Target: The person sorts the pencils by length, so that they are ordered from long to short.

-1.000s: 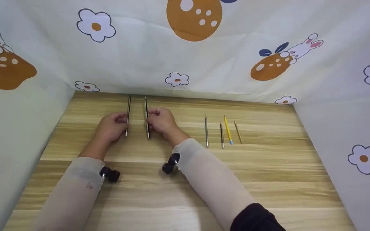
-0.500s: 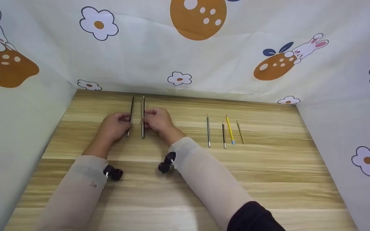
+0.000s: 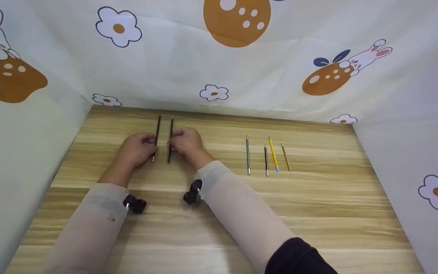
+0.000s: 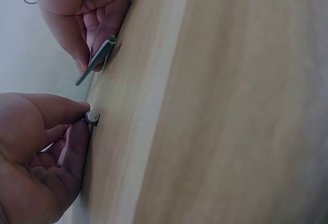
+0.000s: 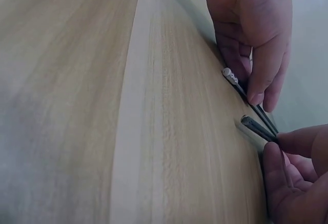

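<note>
In the head view, my left hand (image 3: 137,148) pinches a slim dark pencil (image 3: 157,127) near its lower half. Its white eraser end (image 4: 92,116) shows in the left wrist view, close to the tabletop. My right hand (image 3: 188,141) pinches a slim dark strip (image 3: 172,127), which stands nearly parallel to the pencil with a narrow gap between them. Seen from the left wrist, the strip (image 4: 96,60) looks flat and grey-green with a raised edge; its exact kind is unclear. The right wrist view shows the strip's blunt near end (image 5: 247,120) slightly above the wood.
Right of my hands lie a grey pencil (image 3: 248,156), a short black pencil (image 3: 266,160), a yellow pencil (image 3: 273,152) and a tan pencil (image 3: 286,156). Printed cloth walls (image 3: 165,68) border the wooden table (image 3: 211,217) at the back and sides.
My right hand has shifted the strip left, turning it and narrowing the gap to the pencil. The pencil in my left hand has tilted slightly. The head view has shifted a little.
</note>
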A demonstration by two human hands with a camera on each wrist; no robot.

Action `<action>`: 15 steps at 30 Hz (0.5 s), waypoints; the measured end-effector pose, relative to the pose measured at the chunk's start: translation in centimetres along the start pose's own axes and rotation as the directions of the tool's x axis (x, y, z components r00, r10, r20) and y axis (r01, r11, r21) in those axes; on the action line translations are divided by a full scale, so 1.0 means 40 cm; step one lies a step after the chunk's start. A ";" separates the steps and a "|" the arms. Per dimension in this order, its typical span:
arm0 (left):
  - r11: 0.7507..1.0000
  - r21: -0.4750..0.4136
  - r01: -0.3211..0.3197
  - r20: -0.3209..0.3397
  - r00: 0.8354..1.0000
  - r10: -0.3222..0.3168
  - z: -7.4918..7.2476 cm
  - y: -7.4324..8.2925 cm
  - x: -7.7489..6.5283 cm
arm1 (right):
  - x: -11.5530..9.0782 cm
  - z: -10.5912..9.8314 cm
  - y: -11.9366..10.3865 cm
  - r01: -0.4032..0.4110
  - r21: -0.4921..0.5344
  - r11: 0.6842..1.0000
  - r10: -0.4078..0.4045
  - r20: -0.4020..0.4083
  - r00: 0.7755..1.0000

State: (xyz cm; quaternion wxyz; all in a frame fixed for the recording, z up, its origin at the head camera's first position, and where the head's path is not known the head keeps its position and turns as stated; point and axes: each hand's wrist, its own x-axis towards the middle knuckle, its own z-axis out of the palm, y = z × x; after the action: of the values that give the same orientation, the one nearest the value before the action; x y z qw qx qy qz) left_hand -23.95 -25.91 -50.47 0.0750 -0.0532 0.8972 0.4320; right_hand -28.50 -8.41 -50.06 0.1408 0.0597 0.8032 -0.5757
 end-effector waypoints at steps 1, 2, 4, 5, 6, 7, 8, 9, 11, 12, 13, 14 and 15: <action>1.000 0.002 0.001 0.003 1.000 -0.001 -0.001 0.001 0.000 | 0.000 0.001 -0.001 0.000 -0.019 1.000 -0.001 -0.005 1.000; 1.000 0.001 0.006 0.007 1.000 -0.006 -0.001 0.000 0.000 | -0.001 0.002 -0.002 0.000 -0.033 0.999 0.000 -0.010 1.000; 1.000 0.001 0.013 0.012 1.000 -0.013 -0.002 0.001 0.001 | -0.002 0.003 -0.004 0.004 -0.064 0.998 -0.006 -0.017 1.000; 1.000 0.001 0.015 0.014 1.000 -0.015 -0.003 0.002 0.000 | -0.003 0.004 -0.005 0.007 -0.079 0.997 -0.008 -0.021 1.000; 1.000 0.001 0.017 0.016 1.000 -0.017 -0.003 0.002 0.000 | -0.003 0.005 -0.005 0.011 -0.090 0.996 -0.013 -0.023 1.000; 1.000 0.000 0.021 0.019 1.000 -0.021 -0.004 0.002 0.000 | -0.004 0.005 -0.006 0.015 -0.101 0.995 -0.018 -0.026 1.000; 1.000 -0.004 0.025 0.021 0.999 -0.025 -0.003 0.002 -0.001 | -0.005 0.006 -0.006 0.018 -0.111 0.994 -0.021 -0.028 0.999; 1.000 -0.002 0.025 0.021 0.999 -0.025 -0.004 0.003 -0.001 | -0.006 0.006 -0.007 0.021 -0.116 0.993 -0.025 -0.028 0.999; 1.000 0.001 0.026 0.021 0.999 -0.026 -0.004 0.002 -0.001 | -0.008 0.006 -0.007 0.027 -0.126 0.992 -0.031 -0.031 0.999; 1.000 0.005 0.024 0.022 0.999 -0.024 -0.004 0.002 -0.001 | -0.009 0.005 -0.008 0.030 -0.131 0.991 -0.035 -0.032 0.999; 1.000 0.008 0.022 0.020 1.000 -0.023 -0.003 0.002 -0.001 | -0.010 0.005 -0.008 0.034 -0.140 0.990 -0.039 -0.034 0.999; 1.000 0.010 0.022 0.018 1.000 -0.022 -0.004 0.002 0.000 | -0.010 0.004 -0.008 0.037 -0.149 0.988 -0.042 -0.036 0.998; 1.000 0.012 0.019 0.017 1.000 -0.020 -0.004 0.002 0.000 | -0.011 0.004 -0.007 0.038 -0.156 0.987 -0.044 -0.036 0.998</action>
State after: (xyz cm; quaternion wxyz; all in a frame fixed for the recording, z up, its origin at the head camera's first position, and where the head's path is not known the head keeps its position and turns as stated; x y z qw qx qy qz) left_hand -23.96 -25.99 -50.31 0.0872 -0.0577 0.8984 0.4265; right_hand -28.15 -8.64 -49.71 0.1170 0.0434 0.8493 -0.5130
